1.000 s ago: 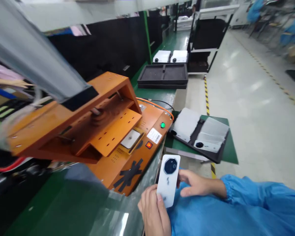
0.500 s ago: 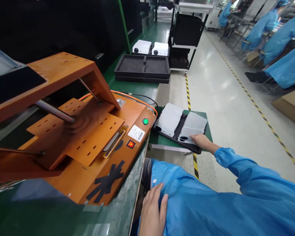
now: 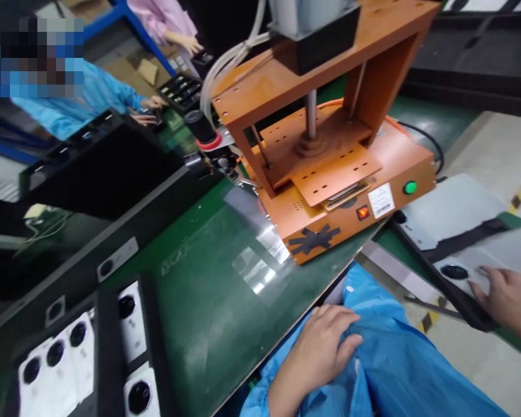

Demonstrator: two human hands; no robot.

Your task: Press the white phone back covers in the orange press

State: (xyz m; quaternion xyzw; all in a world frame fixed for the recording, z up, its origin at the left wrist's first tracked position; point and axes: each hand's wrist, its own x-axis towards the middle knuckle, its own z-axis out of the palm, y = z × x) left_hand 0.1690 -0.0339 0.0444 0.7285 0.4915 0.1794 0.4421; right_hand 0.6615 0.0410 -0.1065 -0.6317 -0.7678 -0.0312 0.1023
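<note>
A green surface [image 3: 208,278] is seen, and an orange press [image 3: 330,162] is stood on it. Just to the right of the press, a black tray [image 3: 460,307] is laid, with a white cover [image 3: 512,255] in it.

A second ago a cover like this was held up in both hands in front of the press. Now none is held, so it seems to have been put down in the tray and let go.

The long side of the cover runs away from the press. The end with the round dark hole is turned toward the press.

The right hand [image 3: 510,301] is rested on the cover with an open grip. The fingers are spread flat and nothing is closed around. The left hand [image 3: 321,347] is laid open on the blue coat [image 3: 386,370] below the press, and nothing is held in it.
</note>
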